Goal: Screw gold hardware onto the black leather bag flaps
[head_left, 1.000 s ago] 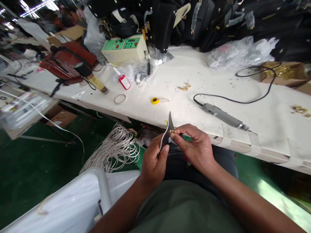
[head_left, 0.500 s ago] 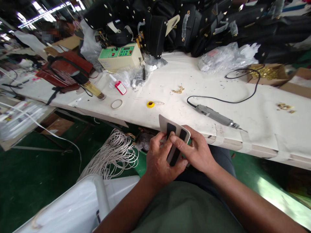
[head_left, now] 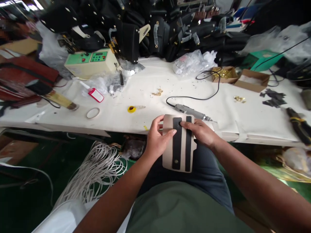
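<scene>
Between my hands, over my lap at the table's front edge, is a beige panel point(head_left: 167, 155) with two black strips running along it. The wider strip point(head_left: 177, 145) has a small round metal stud near its lower end and a small hole near its upper end. My left hand point(head_left: 157, 139) grips the panel's left edge, thumb on the face and fingers behind. My right hand point(head_left: 201, 131) holds the upper right edge, its thumb by the hole. Just beyond the panel lies a grey electric screwdriver point(head_left: 190, 111) with a thin bit and black cord.
On the white table point(head_left: 145, 79) are gold fittings point(head_left: 158, 92), a yellow tape roll point(head_left: 131, 109), a red-and-white glue bottle point(head_left: 96, 94), a hammer point(head_left: 59, 98), a control box point(head_left: 89, 63), small cartons point(head_left: 252, 80) and pliers point(head_left: 300, 124). Black bags point(head_left: 128, 38) are piled behind. White cord point(head_left: 94, 174) lies below left.
The panel has turned from a tilted position to face me, showing its full length and both strips. My hands have spread to its opposite edges. The view has swung to the right.
</scene>
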Motion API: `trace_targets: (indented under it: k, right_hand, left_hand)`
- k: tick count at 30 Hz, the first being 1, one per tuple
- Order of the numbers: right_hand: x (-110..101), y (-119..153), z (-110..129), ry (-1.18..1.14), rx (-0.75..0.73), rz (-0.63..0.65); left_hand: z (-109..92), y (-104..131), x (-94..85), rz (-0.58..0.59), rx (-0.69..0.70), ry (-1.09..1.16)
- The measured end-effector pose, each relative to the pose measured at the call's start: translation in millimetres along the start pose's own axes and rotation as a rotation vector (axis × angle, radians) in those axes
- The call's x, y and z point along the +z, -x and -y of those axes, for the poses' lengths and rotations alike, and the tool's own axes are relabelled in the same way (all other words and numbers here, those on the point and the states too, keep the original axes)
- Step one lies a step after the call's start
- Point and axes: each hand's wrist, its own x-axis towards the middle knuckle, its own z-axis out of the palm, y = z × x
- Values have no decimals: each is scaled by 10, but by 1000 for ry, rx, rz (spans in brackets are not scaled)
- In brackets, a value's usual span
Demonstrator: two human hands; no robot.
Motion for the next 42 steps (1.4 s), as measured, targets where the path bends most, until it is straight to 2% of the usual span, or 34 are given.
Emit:
trace_targets:
  k: [3, 8, 12, 15, 19, 24, 33, 42]
  right_hand:
    - [-177, 5, 33, 100, 44, 77]
    - [-366, -51, 104, 271, 75, 166]
    - [-422, -201, 56, 366, 52, 188]
    - [-443, -344, 12, 425, 30, 155]
    - [-455, -502, -9, 432, 42, 112]
    - [-447, -614, -17, 377, 106, 108]
    - [-489, -777, -90, 450, 104, 89]
    - [-439, -777, -97, 537, 132, -43]
  left_hand:
    - [75, 12, 101, 103, -147, 149]
    - [132, 29, 146, 206, -256, 93]
    - [147, -145, 164, 273, -328, 137]
    - [175, -343, 194, 296, -400, 105]
    - [232, -546, 248, 313, -423, 17]
    - [298, -672, 289, 346, -443, -55]
    - [324, -774, 325, 365, -441, -195]
    - [257, -845, 375, 416, -393, -338]
